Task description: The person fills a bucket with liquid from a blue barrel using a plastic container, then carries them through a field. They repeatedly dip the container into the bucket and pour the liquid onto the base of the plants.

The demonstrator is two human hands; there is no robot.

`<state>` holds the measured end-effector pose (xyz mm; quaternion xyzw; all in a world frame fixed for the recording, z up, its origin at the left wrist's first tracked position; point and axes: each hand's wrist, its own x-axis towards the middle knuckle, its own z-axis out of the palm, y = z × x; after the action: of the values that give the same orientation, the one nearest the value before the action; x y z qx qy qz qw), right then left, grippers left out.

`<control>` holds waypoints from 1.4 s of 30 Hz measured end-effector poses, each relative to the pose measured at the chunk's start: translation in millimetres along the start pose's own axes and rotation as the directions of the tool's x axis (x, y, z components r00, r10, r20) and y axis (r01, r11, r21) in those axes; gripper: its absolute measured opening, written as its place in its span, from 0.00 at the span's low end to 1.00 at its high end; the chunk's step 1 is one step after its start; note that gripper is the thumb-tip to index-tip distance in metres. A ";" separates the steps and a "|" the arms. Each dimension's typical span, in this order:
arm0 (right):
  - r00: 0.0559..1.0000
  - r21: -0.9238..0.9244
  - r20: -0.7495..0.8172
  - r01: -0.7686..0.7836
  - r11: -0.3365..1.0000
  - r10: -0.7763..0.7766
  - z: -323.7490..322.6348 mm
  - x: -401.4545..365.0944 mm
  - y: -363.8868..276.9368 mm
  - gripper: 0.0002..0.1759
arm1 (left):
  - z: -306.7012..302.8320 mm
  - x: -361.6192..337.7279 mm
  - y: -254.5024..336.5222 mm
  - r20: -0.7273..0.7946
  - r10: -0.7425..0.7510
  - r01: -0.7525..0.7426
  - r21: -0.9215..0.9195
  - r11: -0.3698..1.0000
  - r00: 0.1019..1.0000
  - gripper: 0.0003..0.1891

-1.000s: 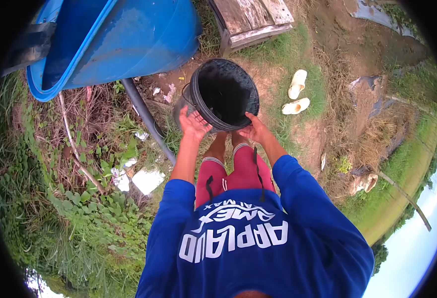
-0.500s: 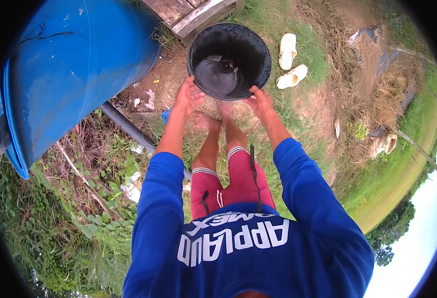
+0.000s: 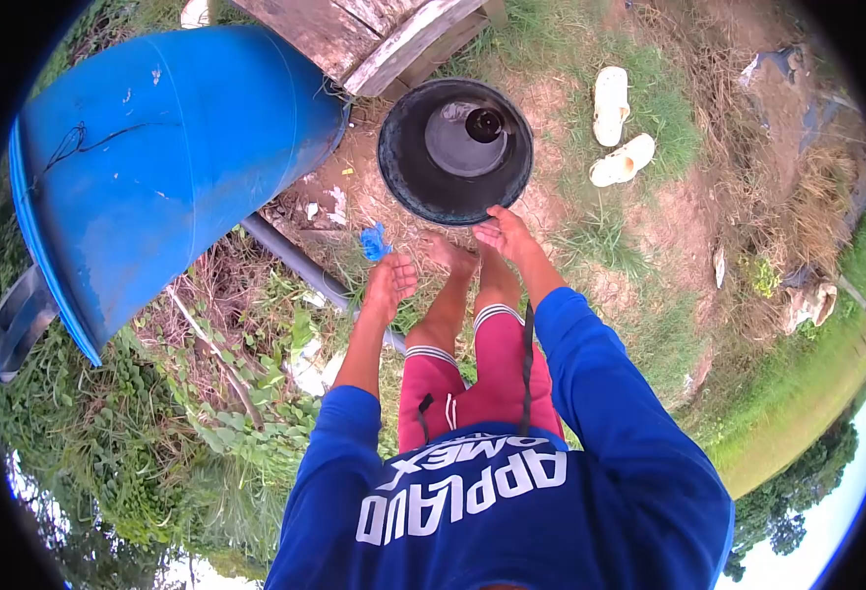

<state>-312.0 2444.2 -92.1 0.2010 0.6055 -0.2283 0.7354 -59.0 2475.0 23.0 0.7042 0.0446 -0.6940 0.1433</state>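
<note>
A round black bucket (image 3: 418, 182) stands on the ground in front of my feet, its open mouth facing up. Inside it lies a dark round object (image 3: 484, 124) above a greyish surface at the bottom. My right hand (image 3: 507, 234) is at the bucket's near rim, fingers bent at the edge; whether they grip it is hard to tell. My left hand (image 3: 390, 281) is off the bucket, palm turned inward and fingers apart, holding nothing. Just beyond its fingertips lies a crumpled blue scrap (image 3: 374, 242).
A large blue barrel (image 3: 177, 128) lies at the left, with a dark pipe (image 3: 300, 264) beside it. A wooden structure (image 3: 393, 49) stands behind the bucket. Two cream clogs (image 3: 611, 106) lie on the grass at the right.
My left hand has come away from the bucket's rim and moved back toward my body. The bucket's mouth now faces up more, and the view has shifted.
</note>
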 end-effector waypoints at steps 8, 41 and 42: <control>0.990 -0.369 0.014 0.137 0.919 -0.142 -2.7 16.2 -39.9 0.29 | -22.6 -13.1 -34.7 -0.025 0.154 -0.145 0.219 0.965 0.988 0.18; 0.793 -0.013 0.116 0.604 0.797 -0.599 -42.5 44.5 -3.3 0.19 | 161.4 158.2 83.4 0.327 0.456 -0.514 0.768 0.382 0.828 0.24; 0.777 0.054 0.103 0.619 0.783 -0.621 -44.0 49.2 3.4 0.23 | 164.2 172.6 82.5 0.314 0.416 -0.475 0.798 0.371 0.854 0.25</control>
<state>-337.2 2467.7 -148.6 -0.0166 0.5926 -0.4738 0.6512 -190.2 2329.5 -135.7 0.6444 -0.4983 -0.5787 -0.0399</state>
